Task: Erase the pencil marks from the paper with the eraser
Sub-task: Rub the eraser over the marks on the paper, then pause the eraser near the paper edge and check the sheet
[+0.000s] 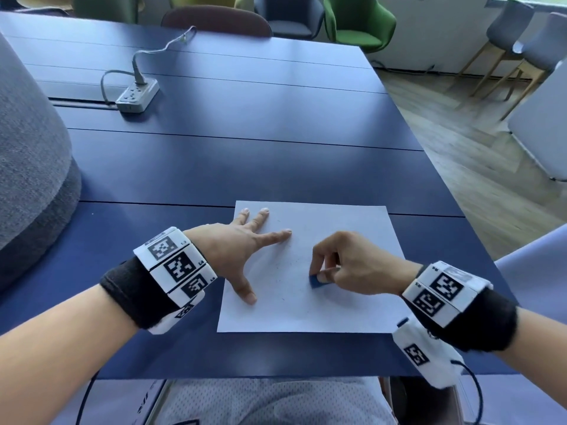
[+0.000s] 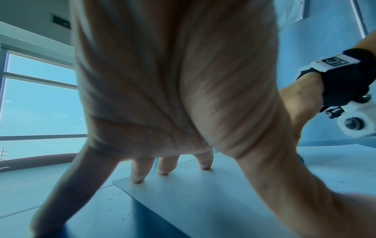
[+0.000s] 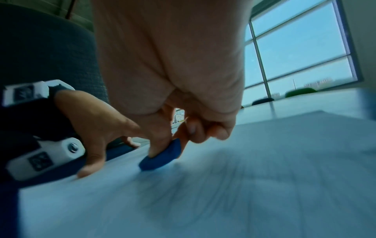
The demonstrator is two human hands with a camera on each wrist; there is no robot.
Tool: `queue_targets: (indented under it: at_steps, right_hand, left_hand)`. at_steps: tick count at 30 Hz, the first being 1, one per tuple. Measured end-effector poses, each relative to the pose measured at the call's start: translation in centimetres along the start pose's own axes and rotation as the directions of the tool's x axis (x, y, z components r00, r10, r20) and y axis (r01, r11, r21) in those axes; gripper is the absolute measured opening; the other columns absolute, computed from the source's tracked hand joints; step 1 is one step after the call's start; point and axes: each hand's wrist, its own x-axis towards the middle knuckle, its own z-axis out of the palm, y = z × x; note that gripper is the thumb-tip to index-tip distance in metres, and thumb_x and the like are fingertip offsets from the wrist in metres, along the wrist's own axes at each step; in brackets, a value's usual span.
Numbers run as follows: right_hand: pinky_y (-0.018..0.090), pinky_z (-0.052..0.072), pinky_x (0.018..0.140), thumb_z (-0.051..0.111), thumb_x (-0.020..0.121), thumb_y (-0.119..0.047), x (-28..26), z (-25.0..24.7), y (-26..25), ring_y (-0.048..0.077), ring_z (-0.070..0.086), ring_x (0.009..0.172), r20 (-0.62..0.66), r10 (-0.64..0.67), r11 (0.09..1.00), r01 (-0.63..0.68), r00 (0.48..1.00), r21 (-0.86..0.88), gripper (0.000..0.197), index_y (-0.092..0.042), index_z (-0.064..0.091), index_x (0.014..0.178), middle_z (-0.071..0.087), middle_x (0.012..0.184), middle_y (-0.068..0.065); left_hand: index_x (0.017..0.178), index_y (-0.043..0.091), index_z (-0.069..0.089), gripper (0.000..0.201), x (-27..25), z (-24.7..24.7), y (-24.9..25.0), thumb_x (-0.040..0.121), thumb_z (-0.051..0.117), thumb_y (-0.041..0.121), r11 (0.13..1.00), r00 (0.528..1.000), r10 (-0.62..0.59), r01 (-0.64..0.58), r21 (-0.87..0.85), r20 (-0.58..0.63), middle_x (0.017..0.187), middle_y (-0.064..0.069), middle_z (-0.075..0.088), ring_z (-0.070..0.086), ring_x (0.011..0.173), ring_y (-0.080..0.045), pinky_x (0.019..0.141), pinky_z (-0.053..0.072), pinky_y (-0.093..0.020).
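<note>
A white sheet of paper lies near the front edge of the blue table. My left hand lies flat on the sheet's left part with spread, straight fingers pressing it down. My right hand pinches a small blue eraser between thumb and fingers, and the eraser's lower edge touches the paper near its middle. In the right wrist view the eraser sits tilted on the paper, and the picture is blurred. Faint grey pencil traces and specks show on the sheet.
A white power strip with its grey cable lies at the back left of the table. A grey padded chair back stands at the left. Green and grey chairs stand beyond the table; wooden floor lies to the right.
</note>
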Motion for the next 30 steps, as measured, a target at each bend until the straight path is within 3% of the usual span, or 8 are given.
queue_targets:
  at_steps: [4,8,13,16,18,22,25,30]
  right_hand:
    - [0.028,0.052,0.070,0.066,0.081,-0.008,-1.4,0.7,-0.3,0.008,0.051,0.064,0.170,-0.024,1.000,0.025,0.985,-0.005,0.016,-0.022,0.074,0.081,0.065,0.079,0.006]
    - [0.014,0.043,0.056,0.066,0.081,-0.006,-0.6,0.5,-0.2,0.005,0.049,0.059,-0.021,-0.013,1.000,0.014,1.000,0.008,0.017,-0.021,0.073,0.080,0.060,0.071,-0.001]
    - [0.019,0.045,0.057,0.067,0.082,-0.009,-2.3,1.1,0.2,0.006,0.050,0.060,0.086,0.024,0.997,-0.030,0.996,0.069,0.014,-0.021,0.074,0.081,0.063,0.075,0.007]
    - [0.010,0.038,0.050,0.066,0.083,-0.008,-2.1,1.3,0.2,-0.001,0.048,0.052,-0.042,0.064,0.989,-0.058,0.997,0.138,0.014,-0.019,0.073,0.078,0.053,0.064,-0.006]
    - [0.010,0.038,0.050,0.065,0.084,-0.008,-2.4,1.6,0.1,0.000,0.047,0.053,-0.096,0.068,0.989,-0.055,0.993,0.141,0.015,-0.020,0.072,0.079,0.054,0.065,-0.005]
    - [0.017,0.044,0.059,0.065,0.086,-0.015,-4.4,2.2,0.3,0.004,0.050,0.062,-0.010,0.053,0.989,-0.051,0.999,0.136,0.011,-0.024,0.071,0.085,0.063,0.079,0.002]
    - [0.015,0.044,0.064,0.066,0.088,-0.017,-5.9,2.8,0.9,0.002,0.053,0.067,-0.188,0.110,0.975,-0.069,0.976,0.212,0.008,-0.023,0.070,0.092,0.062,0.079,-0.006]
    - [0.005,0.039,0.079,0.066,0.089,-0.015,-8.5,4.8,2.2,-0.004,0.056,0.092,-0.486,0.165,0.969,-0.050,0.858,0.242,0.013,-0.028,0.064,0.088,0.062,0.093,-0.015]
  left_hand:
    - [0.143,0.057,-0.019,0.132,0.1,0.0,0.0,0.062,0.085,0.055,1.000,1.000,0.000,0.000,0.006,-0.003,0.158,0.003,-0.032,-0.021,0.148,-0.025,0.112,0.030,-0.056]
    - [0.143,0.057,-0.019,0.132,0.1,0.0,0.0,0.061,0.085,0.056,1.000,1.000,-0.002,0.002,0.006,-0.004,0.158,0.004,-0.032,-0.022,0.147,-0.025,0.111,0.030,-0.057]
    - [0.142,0.058,-0.019,0.132,0.1,0.1,-0.2,0.060,0.085,0.057,1.000,1.000,0.002,-0.002,-0.003,-0.006,0.157,0.006,-0.032,-0.023,0.147,-0.024,0.112,0.028,-0.060]
    - [0.142,0.058,-0.019,0.132,0.0,0.0,-0.2,0.061,0.085,0.058,1.000,1.000,0.004,-0.004,0.005,-0.006,0.157,0.006,-0.032,-0.023,0.147,-0.024,0.112,0.029,-0.059]
    - [0.143,0.057,-0.019,0.132,-0.2,0.0,0.0,0.062,0.084,0.057,1.000,1.000,0.006,-0.005,0.009,-0.008,0.157,0.005,-0.032,-0.022,0.147,-0.024,0.113,0.029,-0.056]
    - [0.145,0.055,-0.017,0.131,-0.5,-0.3,0.1,0.062,0.084,0.058,1.000,0.999,0.019,-0.018,0.024,-0.032,0.159,0.003,-0.028,-0.019,0.148,-0.026,0.114,0.028,-0.054]
    - [0.146,0.055,-0.016,0.130,-0.8,-0.2,0.4,0.062,0.083,0.058,0.999,0.998,0.032,-0.030,0.037,-0.047,0.160,0.002,-0.026,-0.017,0.149,-0.026,0.113,0.027,-0.055]
    - [0.146,0.054,-0.016,0.130,-1.3,0.6,1.2,0.062,0.083,0.059,0.997,0.998,0.041,-0.037,0.063,-0.057,0.160,0.001,-0.026,-0.015,0.149,-0.027,0.112,0.031,-0.053]
